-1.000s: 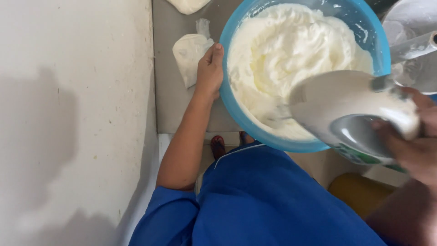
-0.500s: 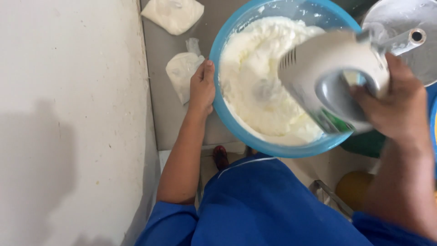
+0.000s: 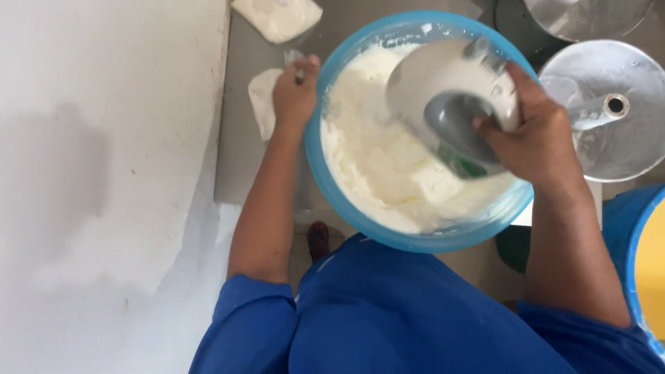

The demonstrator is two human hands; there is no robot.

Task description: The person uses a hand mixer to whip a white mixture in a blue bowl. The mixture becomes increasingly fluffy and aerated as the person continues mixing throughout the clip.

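Note:
A large blue bowl [image 3: 325,173] filled with pale whipped batter [image 3: 374,159] sits on a grey metal table in front of me. My left hand [image 3: 294,97] grips the bowl's left rim. Over the batter, my right hand [image 3: 537,135] holds a white and grey hand mixer [image 3: 443,90] by its handle. The beaters are hidden under the mixer body.
A metal tube cake pan [image 3: 613,107] stands right of the bowl, with another metal pan [image 3: 589,14] behind it. Two white plastic packets [image 3: 277,17] [image 3: 262,104] lie on the table [image 3: 239,159] at the left. A white wall [image 3: 104,173] runs along the left. A blue and yellow container [image 3: 648,256] is at the right edge.
The mixer and my right hand have moved from the bowl's right side toward its middle and back. The view has shifted slightly; my left hand stays on the rim.

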